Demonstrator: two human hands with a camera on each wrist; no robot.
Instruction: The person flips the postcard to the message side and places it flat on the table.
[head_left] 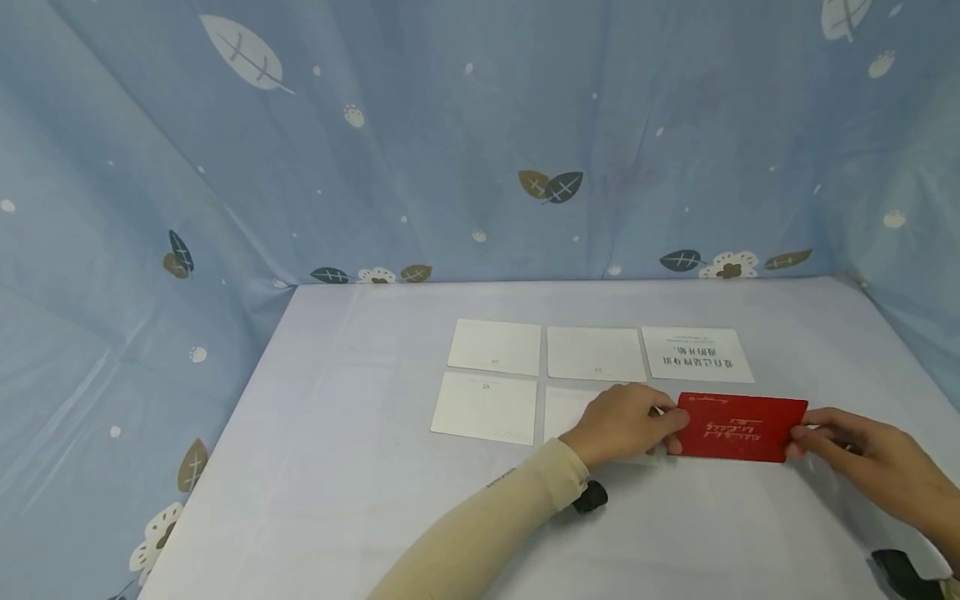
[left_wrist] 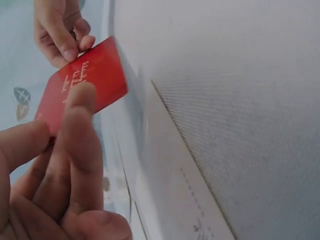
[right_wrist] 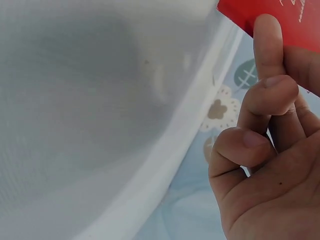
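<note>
A red card [head_left: 738, 427] with pale script lettering is held between both hands, over the right part of the table. My left hand [head_left: 626, 423] pinches its left end, and my right hand [head_left: 873, 458] pinches its right end. In the left wrist view the red card [left_wrist: 95, 77] is tilted and raised above the white tabletop. The right wrist view has only one corner of the red card [right_wrist: 245, 12] beside the fingers. Under the left hand lies a white card [head_left: 562, 410], partly hidden by that hand and forearm.
Several white cards lie in two rows: a blank-looking one [head_left: 495, 347], another [head_left: 596, 353], one with printed characters [head_left: 697, 354], and one in front at left [head_left: 485, 408]. They rest on a white-covered table [head_left: 315, 467]. A blue leaf-patterned curtain [head_left: 450, 125] hangs behind.
</note>
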